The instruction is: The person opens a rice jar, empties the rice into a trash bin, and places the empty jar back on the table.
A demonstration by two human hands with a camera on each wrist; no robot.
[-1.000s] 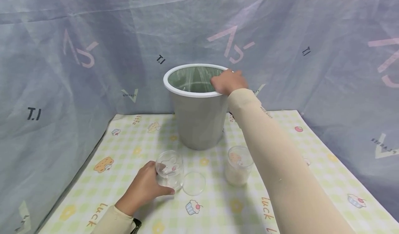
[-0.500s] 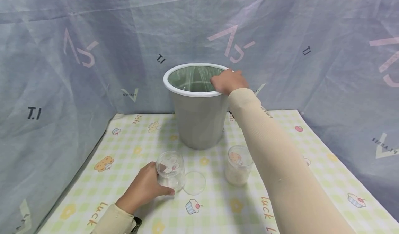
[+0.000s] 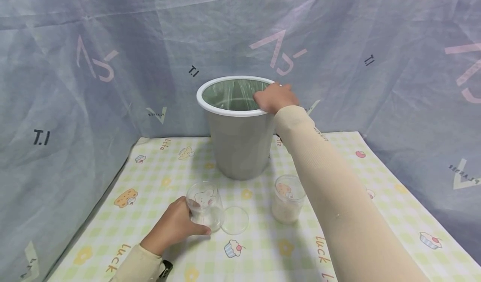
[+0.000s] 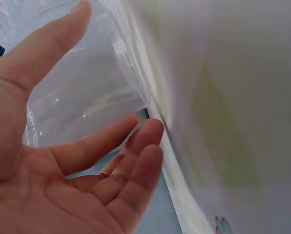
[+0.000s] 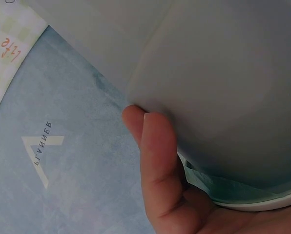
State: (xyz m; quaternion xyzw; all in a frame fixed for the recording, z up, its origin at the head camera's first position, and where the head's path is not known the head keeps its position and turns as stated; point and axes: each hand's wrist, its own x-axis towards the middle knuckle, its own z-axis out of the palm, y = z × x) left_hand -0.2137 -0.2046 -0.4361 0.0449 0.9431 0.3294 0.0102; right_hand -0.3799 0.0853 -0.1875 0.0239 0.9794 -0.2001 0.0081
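Note:
My left hand [image 3: 179,222] holds a clear, lidless-looking jar [image 3: 210,217] low at the table's left-centre, thumb on the near side and fingers behind it. The left wrist view shows the jar [image 4: 82,83] beyond the thumb and index finger. Beside its base lies a clear round disc [image 3: 235,220], like a lid. Over the right rim of a grey trash bin [image 3: 240,148] my right hand [image 3: 277,98] grips; its fingertips press the outer wall in the right wrist view. A green-tinted liner [image 3: 233,94] lines the bin. The thumb is hidden there.
A second clear jar [image 3: 287,205] with whitish contents in its lower part stands beside my right forearm. A checked tablecloth [image 3: 124,227] with printed cakes covers the table. Blue-grey fabric [image 3: 150,56] hangs behind and along the sides.
The jar at my left hand has shifted and tilted very slightly. My right hand and the bin stay in place.

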